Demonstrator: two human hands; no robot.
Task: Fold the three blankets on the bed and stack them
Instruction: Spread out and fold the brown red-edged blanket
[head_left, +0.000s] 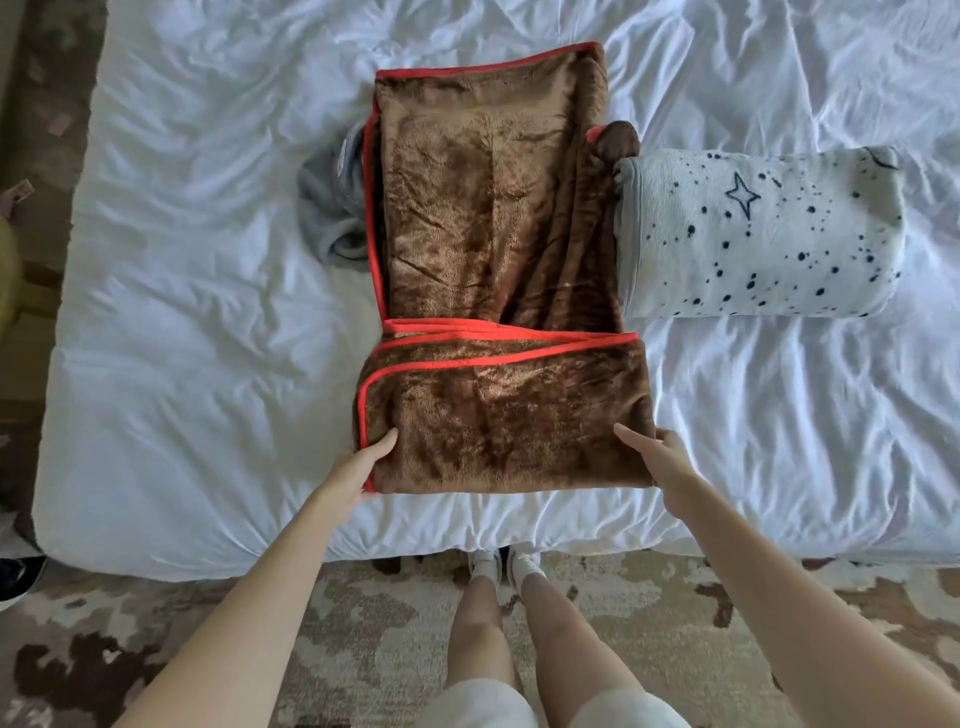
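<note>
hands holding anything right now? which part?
Both hands hold the brown blanket by its near folded section: left hand at the left edge, right hand at the right edge, thumbs on top, fingers hidden underneath.

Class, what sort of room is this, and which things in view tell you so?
Most likely a bedroom: a bed with a rumpled white sheet, a brown blanket and a star-patterned blanket lying on it, and patterned carpet underfoot.
</note>
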